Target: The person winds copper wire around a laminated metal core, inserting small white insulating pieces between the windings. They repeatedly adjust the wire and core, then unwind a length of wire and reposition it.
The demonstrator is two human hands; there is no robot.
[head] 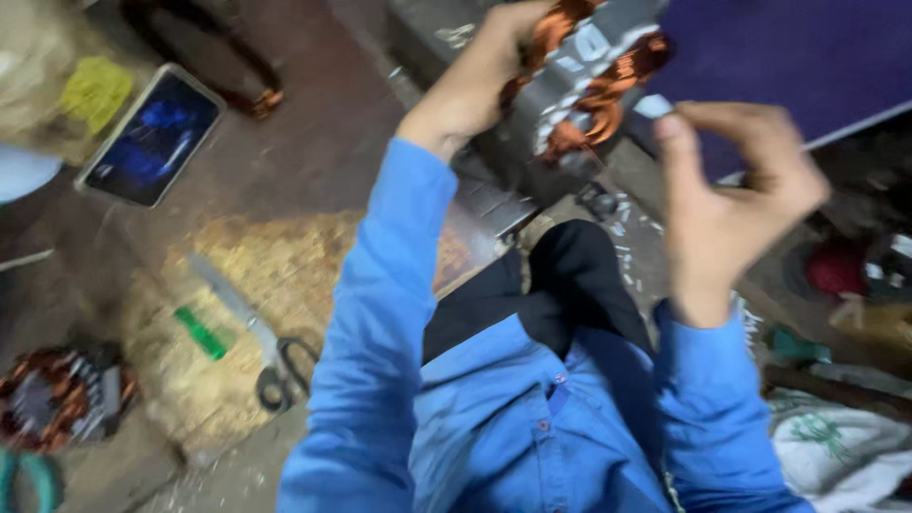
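Floor: rough brown workshop ground (313, 142), dusty, with a patch of pale straw-like fibre (256, 285); the whole view is motion-blurred.
Sleeves: smooth blue shirt cloth fills the near bottom edge, cut off by the frame; a dark trouser knee shows between the arms.
Scissors: black-handled scissors (261, 342) lie on the fibre, beside a small green piece (201, 332) whose kind I cannot make out.
Second winding: round motor stator (62, 399) with copper coils, at the lower left, well apart from the hands.
Right hand: right hand (736, 204) raised, fingertips pinched on a small pale slip (654, 104); the grip looks closed on it, though blur hides detail.
Left hand: left hand (475, 76) clenched around the edge of the held stator.
Held stator: grey metal stator core (589, 66) wound with shiny copper wire, at the top centre, partly cut off by the frame.
Phone: flat phone (152, 133) with a blue-lit screen on the floor, far left.
Purple sheet: flat dark purple board (807, 57), behind the hands.
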